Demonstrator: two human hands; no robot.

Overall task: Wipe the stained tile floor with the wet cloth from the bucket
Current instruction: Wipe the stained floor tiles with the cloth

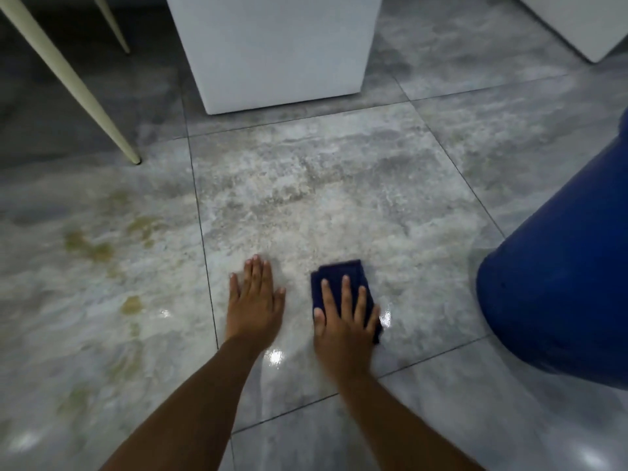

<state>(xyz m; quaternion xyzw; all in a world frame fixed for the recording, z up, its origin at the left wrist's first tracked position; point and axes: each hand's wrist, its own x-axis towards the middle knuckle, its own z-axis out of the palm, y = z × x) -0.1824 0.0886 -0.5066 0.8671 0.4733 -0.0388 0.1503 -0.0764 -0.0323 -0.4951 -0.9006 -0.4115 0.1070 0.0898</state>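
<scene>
Cloth [341, 283] soft, limp, wet, pinned flat under spread right hand [343, 326]; left hand [255, 302] open, empty, braced on slick tile floor [339, 198].

Open floor [339, 198] ahead; bucket [560, 283] blocks right, white block [272, 52] beyond.

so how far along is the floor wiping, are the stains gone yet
Done: the dark blue folded cloth is out of the big blue plastic bucket and down on the grey tile floor. In hand: the right hand presses flat on it, while the left hand braces on bare tile. Left: the yellowish-brown stains on the tile to the left remain, and the cloth is not on them.
</scene>
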